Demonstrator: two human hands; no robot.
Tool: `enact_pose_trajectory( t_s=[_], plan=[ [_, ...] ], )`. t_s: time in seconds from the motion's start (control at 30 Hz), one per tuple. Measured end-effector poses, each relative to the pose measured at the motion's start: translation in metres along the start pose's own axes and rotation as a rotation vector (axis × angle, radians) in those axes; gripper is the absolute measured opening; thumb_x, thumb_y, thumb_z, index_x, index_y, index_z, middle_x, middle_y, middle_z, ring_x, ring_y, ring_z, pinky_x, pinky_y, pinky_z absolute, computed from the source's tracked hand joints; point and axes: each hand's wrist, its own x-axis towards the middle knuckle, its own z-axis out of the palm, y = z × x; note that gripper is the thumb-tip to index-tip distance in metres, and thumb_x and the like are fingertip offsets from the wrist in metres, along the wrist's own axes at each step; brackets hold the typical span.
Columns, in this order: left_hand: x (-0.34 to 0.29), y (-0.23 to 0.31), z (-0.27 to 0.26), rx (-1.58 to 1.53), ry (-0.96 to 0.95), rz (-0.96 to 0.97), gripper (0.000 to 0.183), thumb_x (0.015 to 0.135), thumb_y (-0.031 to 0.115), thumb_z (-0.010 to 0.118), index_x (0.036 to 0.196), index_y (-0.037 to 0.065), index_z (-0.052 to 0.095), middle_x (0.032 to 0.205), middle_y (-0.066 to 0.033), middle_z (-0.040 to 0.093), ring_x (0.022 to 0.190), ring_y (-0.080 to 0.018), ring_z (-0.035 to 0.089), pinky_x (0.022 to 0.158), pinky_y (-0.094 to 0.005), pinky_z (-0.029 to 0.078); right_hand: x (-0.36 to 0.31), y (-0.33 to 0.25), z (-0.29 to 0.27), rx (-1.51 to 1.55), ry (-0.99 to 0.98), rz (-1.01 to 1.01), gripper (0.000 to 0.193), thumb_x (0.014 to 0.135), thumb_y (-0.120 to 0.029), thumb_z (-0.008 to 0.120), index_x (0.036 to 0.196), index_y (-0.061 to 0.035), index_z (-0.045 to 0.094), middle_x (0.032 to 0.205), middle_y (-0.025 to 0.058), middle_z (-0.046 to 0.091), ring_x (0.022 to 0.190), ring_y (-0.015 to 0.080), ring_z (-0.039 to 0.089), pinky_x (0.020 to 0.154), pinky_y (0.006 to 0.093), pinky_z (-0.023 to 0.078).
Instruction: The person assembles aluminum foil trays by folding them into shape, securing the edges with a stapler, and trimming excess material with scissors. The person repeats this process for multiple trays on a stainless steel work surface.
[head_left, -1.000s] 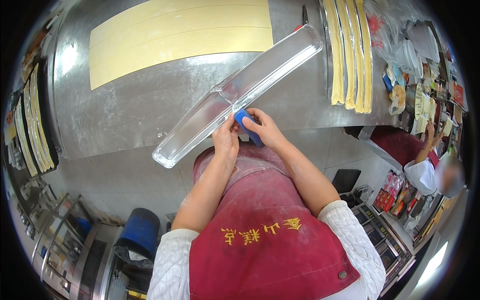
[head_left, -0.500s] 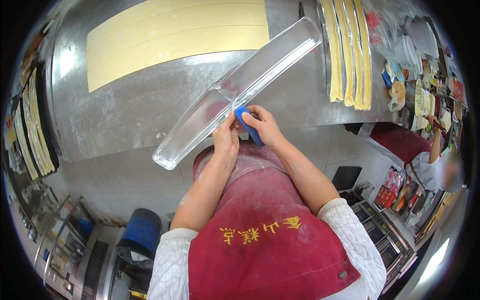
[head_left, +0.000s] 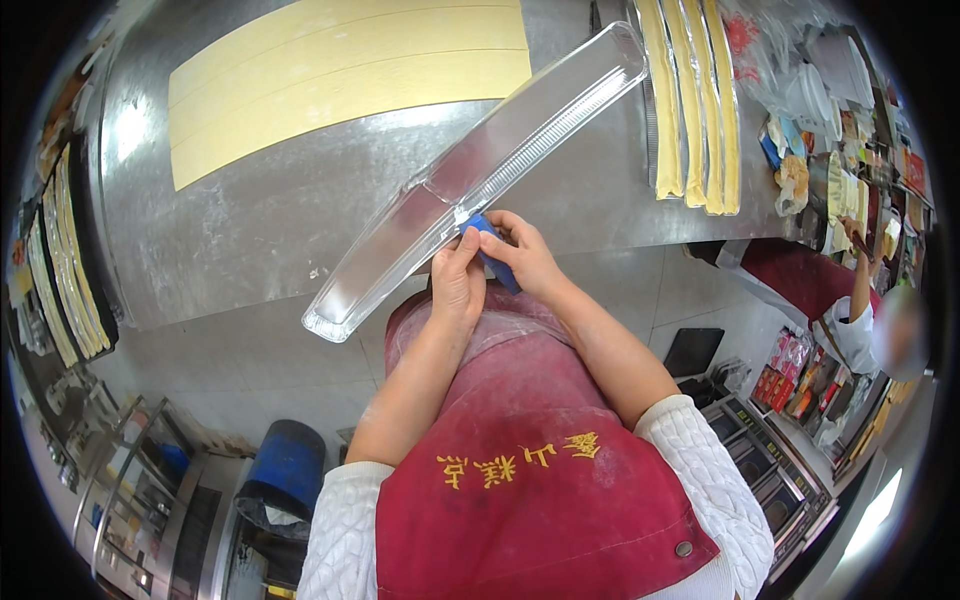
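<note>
A long, narrow aluminium foil tray (head_left: 530,115) slants over the table's near edge, with a crosswise crease near its middle. My left hand (head_left: 459,283) is closed at the tray's near rim by that crease, its thumb against a small blue block-like tool. Gripped in my right hand (head_left: 527,258) is this blue tool (head_left: 500,268), whose upper end meets the tray rim; its exact kind is hard to make out. Both hands are close together, in front of my apron, and the fingers behind the rim are partly hidden.
A pale yellow dough sheet (head_left: 350,75), scored lengthwise, lies on the metal table (head_left: 230,240). Several foil strips filled with dough (head_left: 695,110) stand at right, more (head_left: 75,260) at far left. A blue bin (head_left: 285,455) is on the floor; another person (head_left: 800,280) works at right.
The tray has tilted slightly, showing more of its inside wall. My left thumb has moved up onto the blue tool, and the tool has shifted a little left and down.
</note>
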Motion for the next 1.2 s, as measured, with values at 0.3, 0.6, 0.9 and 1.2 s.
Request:
enact_pose_trajectory(
  t_s=[0.3, 0.6, 0.9, 1.2],
  plan=[
    [-0.01, 0.003, 0.007, 0.018, 0.12, 0.068, 0.021, 0.084, 0.012, 0.067, 0.101, 0.002, 0.06, 0.097, -0.0053, 0.062, 0.09, -0.0138, 0.056, 0.084, -0.0277, 0.044, -0.008, 0.006, 0.011, -0.017, 0.039, -0.031, 0.034, 0.085, -0.022, 0.063, 0.106, 0.0045, 0.056, 0.095, 0.0073, 0.061, 0.087, 0.0123, 0.056, 0.078, 0.026, 0.045],
    [0.007, 0.003, -0.015, 0.062, 0.296, 0.094, 0.025, 0.092, 0.022, 0.057, 0.107, 0.002, 0.058, 0.104, -0.0078, 0.061, 0.094, -0.0156, 0.056, 0.089, -0.0307, 0.044, 0.001, 0.01, -0.014, -0.151, -0.129, 0.102, 0.062, 0.084, -0.04, 0.064, 0.124, 0.0056, 0.049, 0.114, 0.0162, 0.058, 0.106, 0.0212, 0.055, 0.092, 0.0335, 0.042],
    [0.011, 0.048, -0.061, 0.286, 0.5, 0.169, 0.026, 0.091, 0.029, 0.058, 0.092, 0.003, 0.058, 0.085, -0.0072, 0.062, 0.076, -0.0154, 0.06, 0.07, -0.0286, 0.05, 0.016, 0.002, -0.162, -0.985, 0.434, -0.257, 0.064, 0.079, -0.043, 0.066, 0.122, 0.0025, 0.052, 0.113, 0.0215, 0.057, 0.106, 0.0348, 0.054, 0.091, 0.0386, 0.042],
    [0.02, 0.064, -0.061, 0.42, 0.534, 0.25, 0.024, 0.089, 0.027, 0.062, 0.09, 0.002, 0.058, 0.075, -0.0039, 0.058, 0.064, -0.0124, 0.058, 0.057, -0.0228, 0.049, 0.044, -0.05, -0.051, -1.168, 0.229, -0.925, 0.038, 0.068, -0.015, 0.071, 0.104, -0.0062, 0.061, 0.101, 0.0118, 0.061, 0.1, 0.0299, 0.055, 0.087, 0.0413, 0.04]
  ],
)
